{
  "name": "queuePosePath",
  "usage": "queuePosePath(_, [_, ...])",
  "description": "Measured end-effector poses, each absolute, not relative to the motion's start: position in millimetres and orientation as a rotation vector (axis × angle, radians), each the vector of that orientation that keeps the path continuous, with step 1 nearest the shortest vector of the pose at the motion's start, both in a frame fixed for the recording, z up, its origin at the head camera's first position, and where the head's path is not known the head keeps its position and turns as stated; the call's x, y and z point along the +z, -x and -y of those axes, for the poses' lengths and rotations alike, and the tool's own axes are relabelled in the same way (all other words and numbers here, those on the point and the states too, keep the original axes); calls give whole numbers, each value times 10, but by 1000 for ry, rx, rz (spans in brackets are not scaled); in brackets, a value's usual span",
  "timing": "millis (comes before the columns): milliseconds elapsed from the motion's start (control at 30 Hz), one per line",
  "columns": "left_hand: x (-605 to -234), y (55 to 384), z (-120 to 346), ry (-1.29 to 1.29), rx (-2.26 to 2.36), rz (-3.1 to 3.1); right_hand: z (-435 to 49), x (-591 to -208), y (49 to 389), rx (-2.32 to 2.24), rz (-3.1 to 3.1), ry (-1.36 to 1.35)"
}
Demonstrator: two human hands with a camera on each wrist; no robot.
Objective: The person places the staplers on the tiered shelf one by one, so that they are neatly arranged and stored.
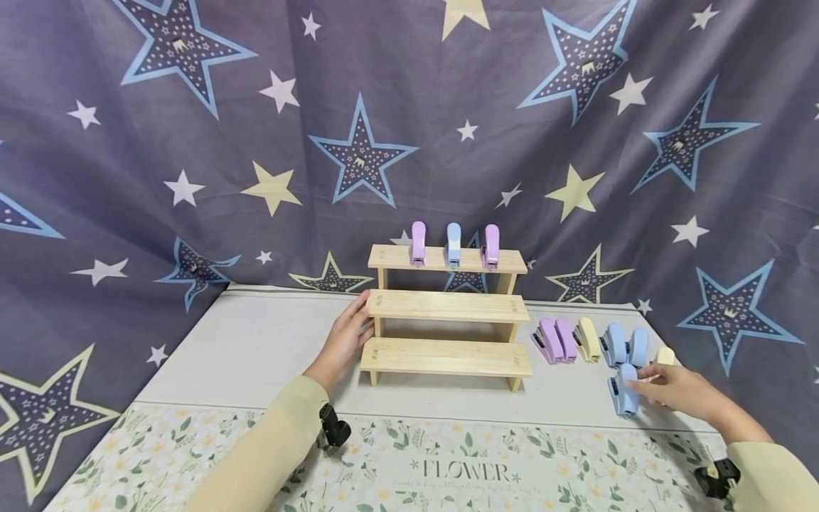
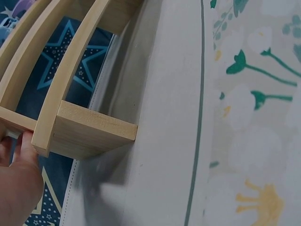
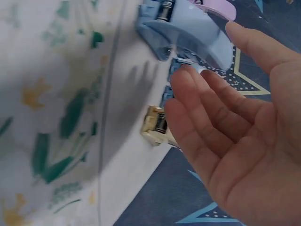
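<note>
A three-step wooden shelf (image 1: pixel 446 354) stands mid-table. My left hand (image 1: pixel 348 334) holds the left end of its middle step, fingertips (image 2: pixel 26 148) at the board's edge in the left wrist view. On the right, my right hand (image 1: pixel 681 390) is at a light blue stapler (image 1: pixel 623 392) that sits nearer me than the others. In the right wrist view the fingers are loosely extended, the thumb (image 3: pixel 256 44) near the end of the blue stapler (image 3: pixel 193 30) and the fingertips (image 3: pixel 183 77) just below it.
The top step carries a purple stapler (image 1: pixel 419 243), a blue one (image 1: pixel 453 244) and another purple one (image 1: pixel 490 246). Right of the shelf stand several purple, yellow and blue staplers (image 1: pixel 589 340), with a yellow stapler (image 1: pixel 665 355) partly behind my right hand. A star-patterned curtain (image 1: pixel 409 142) hangs behind.
</note>
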State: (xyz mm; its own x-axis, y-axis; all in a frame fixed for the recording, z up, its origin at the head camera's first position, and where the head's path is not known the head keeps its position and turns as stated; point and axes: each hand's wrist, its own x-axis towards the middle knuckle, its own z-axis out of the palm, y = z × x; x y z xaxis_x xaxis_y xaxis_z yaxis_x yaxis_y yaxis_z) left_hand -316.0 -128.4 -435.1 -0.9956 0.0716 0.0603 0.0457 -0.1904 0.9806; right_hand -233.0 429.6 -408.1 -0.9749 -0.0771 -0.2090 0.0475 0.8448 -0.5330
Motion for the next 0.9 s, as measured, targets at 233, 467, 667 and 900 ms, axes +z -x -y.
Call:
queuePosePath(233, [-4355,3160,1290,-153,2393,-2003,-4254,-4235,2248,-990,-2677,-34])
queuePosePath(467, [-4356,3157,1288,-152,2384,-2008,-4219,-4274,2195,-1033,-2669,-68])
queuePosePath(667, [-4348,3142,1291,-194,2402,-1988,-4196,-4281,2180,-1030,-2690,-51])
queuePosePath(900, [-4337,3128,1287,-188,2398,-1983,-4173,-4273,2181,-991,-2738,-42])
